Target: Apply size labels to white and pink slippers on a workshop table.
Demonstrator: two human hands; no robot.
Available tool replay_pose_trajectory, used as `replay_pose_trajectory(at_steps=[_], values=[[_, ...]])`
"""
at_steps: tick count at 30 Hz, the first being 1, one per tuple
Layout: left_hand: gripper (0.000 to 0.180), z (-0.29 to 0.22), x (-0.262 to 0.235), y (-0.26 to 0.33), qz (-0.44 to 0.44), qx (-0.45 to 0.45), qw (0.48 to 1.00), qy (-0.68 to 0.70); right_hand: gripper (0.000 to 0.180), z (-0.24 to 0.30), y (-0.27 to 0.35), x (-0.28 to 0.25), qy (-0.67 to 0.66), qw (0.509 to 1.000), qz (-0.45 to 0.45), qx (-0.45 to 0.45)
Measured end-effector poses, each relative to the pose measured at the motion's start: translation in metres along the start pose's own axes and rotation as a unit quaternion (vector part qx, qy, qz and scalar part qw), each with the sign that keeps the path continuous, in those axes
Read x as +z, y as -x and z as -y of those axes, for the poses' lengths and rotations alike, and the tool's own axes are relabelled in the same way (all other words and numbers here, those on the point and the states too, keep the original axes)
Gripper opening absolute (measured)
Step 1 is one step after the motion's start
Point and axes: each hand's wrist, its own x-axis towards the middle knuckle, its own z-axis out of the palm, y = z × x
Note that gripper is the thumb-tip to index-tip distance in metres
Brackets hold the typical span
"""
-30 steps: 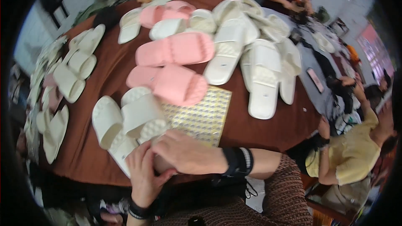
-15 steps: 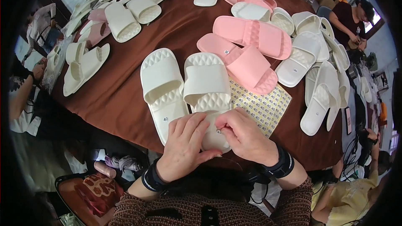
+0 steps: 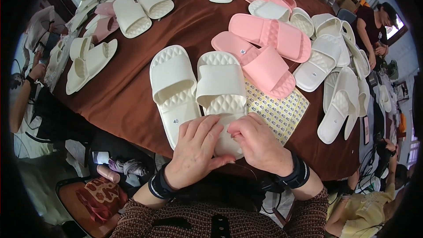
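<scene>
A pair of white quilted slide slippers lies side by side before me, toes away. My left hand (image 3: 194,150) grips the heel of the right-hand slipper (image 3: 220,81), fingers on top and thumb at its near edge. On that heel, my right hand (image 3: 261,145) has its fingers curled into a pinch; whatever is between the fingertips is hidden. The left-hand slipper (image 3: 174,77) bears a small dark number mark on its heel, partly beside my left fingers. Right of the pair lies a yellowish sheet of number stickers (image 3: 282,119), partly under a pink slipper (image 3: 266,68).
Another pink slipper (image 3: 293,39) lies behind. White slippers (image 3: 339,105) are heaped at right, with more white slippers (image 3: 132,15) at far left, all on a brown cloth (image 3: 110,101). A person (image 3: 370,26) works at far right; a co-worker's arm (image 3: 26,97) shows at left.
My right fingers stay at the heel, and the dark mark under their tips no longer shows. The table view has shifted slightly. At left, the co-worker's arm has moved.
</scene>
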Motion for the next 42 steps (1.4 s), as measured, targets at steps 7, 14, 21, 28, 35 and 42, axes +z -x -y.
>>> replay_pose_trajectory(at_steps=[7, 14, 21, 28, 35, 42], values=[[0.076, 0.000, 0.000, 0.000, -0.013, 0.001, 1.000, 0.015, 0.014, 0.006, -0.003, -0.021, -0.055, 0.996, -0.034, 0.061], [0.076, 0.001, 0.002, 0.003, -0.027, 0.002, 0.999, 0.019, 0.020, 0.014, -0.028, -0.033, 0.055, 0.998, 0.038, -0.010], [0.073, 0.001, 0.002, 0.004, -0.034, 0.002, 0.999, 0.032, 0.020, 0.008, -0.042, -0.023, 0.118, 0.984, 0.130, -0.034], [0.072, 0.001, 0.000, 0.003, -0.025, -0.002, 0.999, 0.040, 0.023, 0.002, -0.044, -0.021, 0.119, 0.980, 0.155, -0.044], [0.074, 0.001, 0.002, 0.002, -0.021, -0.004, 0.999, 0.028, 0.022, -0.004, -0.040, -0.016, 0.101, 0.986, 0.125, -0.036], [0.075, -0.001, 0.001, 0.001, -0.014, -0.001, 1.000, 0.015, 0.018, -0.005, -0.036, -0.016, 0.034, 0.995, 0.095, 0.006]])
